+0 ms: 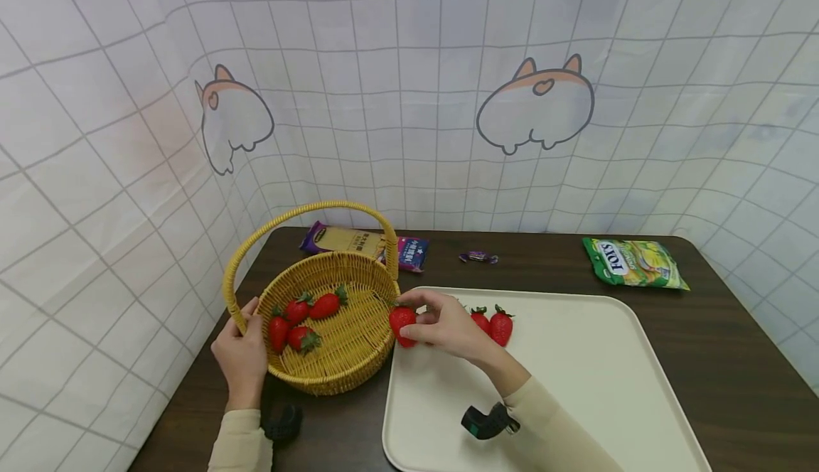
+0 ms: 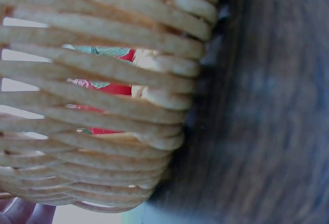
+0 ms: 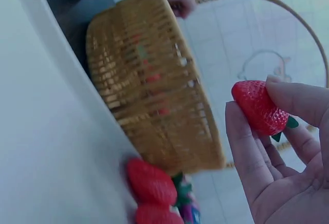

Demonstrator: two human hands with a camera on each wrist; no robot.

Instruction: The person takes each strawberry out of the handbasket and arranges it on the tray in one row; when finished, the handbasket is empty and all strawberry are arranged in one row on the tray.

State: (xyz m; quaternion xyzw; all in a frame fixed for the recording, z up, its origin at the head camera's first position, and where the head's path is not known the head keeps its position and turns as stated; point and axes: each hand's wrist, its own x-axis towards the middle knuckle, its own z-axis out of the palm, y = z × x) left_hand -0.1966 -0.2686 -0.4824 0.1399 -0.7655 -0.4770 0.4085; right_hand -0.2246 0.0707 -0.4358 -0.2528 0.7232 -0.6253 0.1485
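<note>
A strawberry is pinched between the thumb and fingers of my right hand, above the tray's left edge beside the basket. The right wrist view shows this red strawberry with its green leaves toward the palm. My left hand grips the left side of the yellow woven basket, by the foot of its tall handle. Several strawberries lie in the basket's left half. On the cream tray two more strawberries are visible, partly behind my right hand. Basket weave fills much of the left wrist view.
Behind the basket lies a purple and yellow snack packet. A small purple wrapped candy sits at the table's back, with a green candy bag at back right. The dark wooden table backs onto a gridded white curtain.
</note>
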